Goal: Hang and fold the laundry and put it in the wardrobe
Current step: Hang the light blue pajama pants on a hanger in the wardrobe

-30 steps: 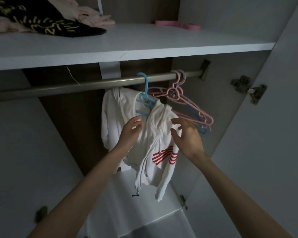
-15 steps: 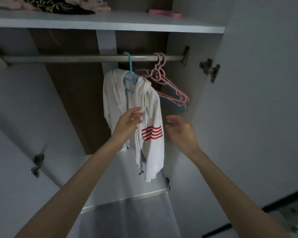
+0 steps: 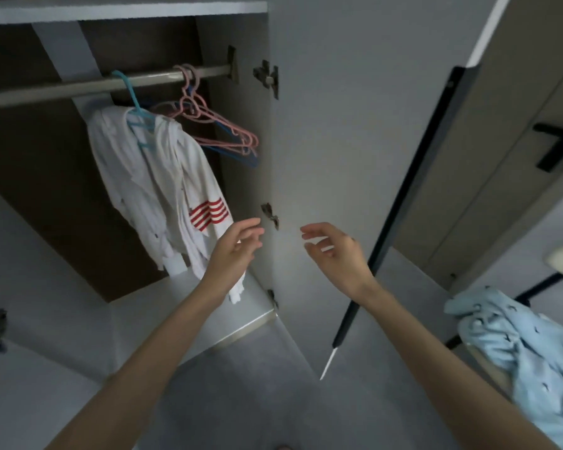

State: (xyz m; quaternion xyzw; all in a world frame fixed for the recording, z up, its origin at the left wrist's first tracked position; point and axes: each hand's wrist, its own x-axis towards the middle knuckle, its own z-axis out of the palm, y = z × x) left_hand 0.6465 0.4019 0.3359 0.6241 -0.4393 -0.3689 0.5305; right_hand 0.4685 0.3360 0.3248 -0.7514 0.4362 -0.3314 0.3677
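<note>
A white hoodie with red stripes [image 3: 173, 186] hangs on a light blue hanger [image 3: 136, 108] from the wardrobe rail [image 3: 62, 87]. Several empty pink and blue hangers [image 3: 221, 131] hang to its right on the same rail. My left hand [image 3: 238, 251] is in front of the hoodie's lower right edge, fingers relaxed, holding nothing. My right hand [image 3: 335, 251] hovers further right, in front of the open wardrobe door [image 3: 338, 141], fingers loosely spread and empty. A light blue patterned garment [image 3: 517, 345] lies at the lower right.
A white shelf [image 3: 127, 9] runs above the rail. Door hinges [image 3: 268, 77] stick out at the wardrobe's right side. A white drawer unit top [image 3: 208, 319] sits under the hoodie. A second door with a black handle [image 3: 556, 141] stands at the right.
Both hands have come away from the hoodie and moved right and back. The view has swung right, bringing the light blue garment into sight.
</note>
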